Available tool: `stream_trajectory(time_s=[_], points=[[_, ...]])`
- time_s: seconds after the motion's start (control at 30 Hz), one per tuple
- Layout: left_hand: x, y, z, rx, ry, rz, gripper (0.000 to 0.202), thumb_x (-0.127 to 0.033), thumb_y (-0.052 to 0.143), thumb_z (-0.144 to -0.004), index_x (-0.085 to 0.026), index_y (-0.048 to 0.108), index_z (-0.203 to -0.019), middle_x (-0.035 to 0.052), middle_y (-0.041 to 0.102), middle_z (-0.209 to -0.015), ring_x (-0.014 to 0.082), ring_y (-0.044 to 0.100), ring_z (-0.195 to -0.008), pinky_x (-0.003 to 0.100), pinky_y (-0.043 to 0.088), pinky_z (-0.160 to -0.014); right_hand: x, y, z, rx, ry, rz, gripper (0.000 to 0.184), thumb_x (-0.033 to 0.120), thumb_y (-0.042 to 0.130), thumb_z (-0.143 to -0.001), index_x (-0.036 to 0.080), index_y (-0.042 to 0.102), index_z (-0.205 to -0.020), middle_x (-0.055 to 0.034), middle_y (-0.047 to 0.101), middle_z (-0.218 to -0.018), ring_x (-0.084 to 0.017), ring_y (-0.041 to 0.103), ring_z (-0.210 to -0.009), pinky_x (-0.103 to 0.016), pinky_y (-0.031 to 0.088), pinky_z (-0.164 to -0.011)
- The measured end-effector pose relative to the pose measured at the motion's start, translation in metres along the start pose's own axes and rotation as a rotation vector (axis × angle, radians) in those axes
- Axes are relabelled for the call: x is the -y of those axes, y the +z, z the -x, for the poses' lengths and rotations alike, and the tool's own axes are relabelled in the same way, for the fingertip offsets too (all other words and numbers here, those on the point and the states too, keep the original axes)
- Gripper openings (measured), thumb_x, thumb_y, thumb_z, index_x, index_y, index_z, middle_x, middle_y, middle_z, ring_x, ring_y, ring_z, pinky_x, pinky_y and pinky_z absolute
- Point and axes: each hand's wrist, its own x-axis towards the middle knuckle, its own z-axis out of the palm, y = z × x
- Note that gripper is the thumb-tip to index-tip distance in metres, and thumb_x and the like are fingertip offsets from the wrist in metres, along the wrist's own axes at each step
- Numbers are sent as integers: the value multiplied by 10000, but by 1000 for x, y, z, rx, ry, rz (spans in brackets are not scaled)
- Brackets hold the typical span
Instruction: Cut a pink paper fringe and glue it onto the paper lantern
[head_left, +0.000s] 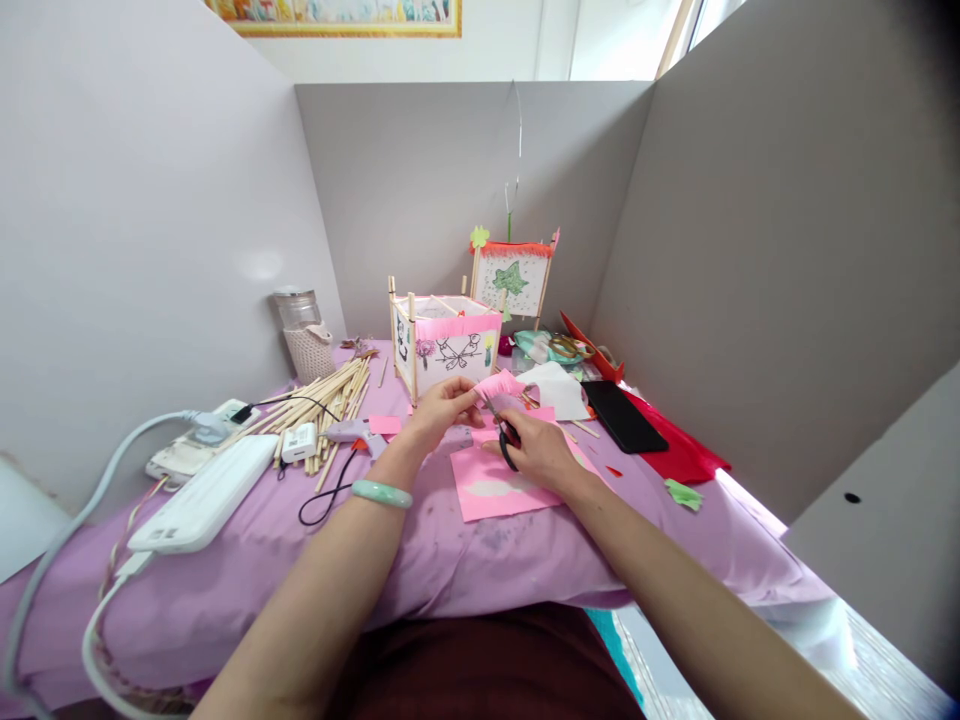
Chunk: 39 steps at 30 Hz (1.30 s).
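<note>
My right hand (536, 450) is closed on black-handled scissors (508, 447), whose blades point up and left toward a strip of pink paper (501, 385). The near end of that strip is pinched in the fingers of my left hand (447, 405). Beneath both hands lies a larger pink sheet (480, 490) with a pale patch on it. Just beyond my left hand stands a box-shaped lantern (457, 350) of wooden sticks and white drawn panels, edged along the top in pink.
Wooden sticks (341, 385), a glue gun (352, 432), a power bank (206, 495) and a bottle (304, 335) occupy the left. A black phone (624, 415) lies on red material (686, 445) at right. Behind, a second lantern (517, 280) hangs from a wire. Grey partitions (465, 150) enclose the table.
</note>
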Motion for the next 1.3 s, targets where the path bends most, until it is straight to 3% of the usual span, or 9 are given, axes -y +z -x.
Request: stream_trajectory(time_s=[0.9,1.3], points=[[0,0,-1,14,-25,-13,292,-367,727,-741,-136,556,-787,2,616,-601,116,618,-528,280,557,-596,-5,5,-2,-25,19,32,322,487,642,-818,225,634,-1006,-12,713,-798,-189,666,-739,-242,395,-615],[0,2,-1,89,-70,-102,278,-356,703,-756,-138,546,-823,22,654,-660,117,624,-506,246,521,-540,-4,3,0,-34,-19,2,366,484,624,-830,216,604,-1078,-13,699,-808,-169,638,-701,-234,364,-586]])
